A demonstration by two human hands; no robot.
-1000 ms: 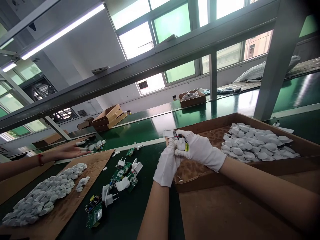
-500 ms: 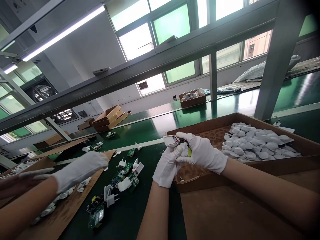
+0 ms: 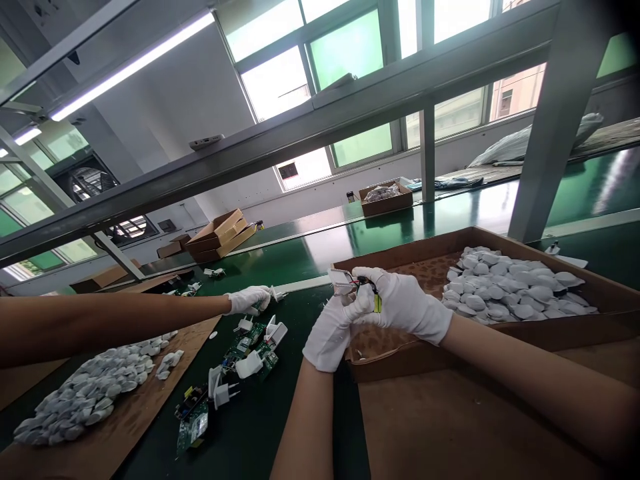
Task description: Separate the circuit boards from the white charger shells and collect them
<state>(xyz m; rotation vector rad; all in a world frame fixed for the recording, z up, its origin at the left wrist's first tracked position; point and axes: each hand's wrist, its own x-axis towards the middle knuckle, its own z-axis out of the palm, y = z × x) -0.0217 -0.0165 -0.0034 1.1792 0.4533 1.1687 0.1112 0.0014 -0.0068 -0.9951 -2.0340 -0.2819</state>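
One green table [image 3: 300, 260] spans the frame. At centre right, a cardboard tray [image 3: 450, 353] holds a heap of white shells [image 3: 510, 287]. At frame centre, over the tray's left corner, the right hand [image 3: 405, 303] is curled closed on a wired white part [image 3: 341, 281]. The left hand [image 3: 335, 327] pinches the same part from below. At centre left, a co-worker's gloved hand [image 3: 249, 299] reaches among loose parts.

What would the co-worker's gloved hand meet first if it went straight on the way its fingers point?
Probably the small white plug lying on the green belt just beyond the co-worker's gloved hand; whether they already touch is unclear.
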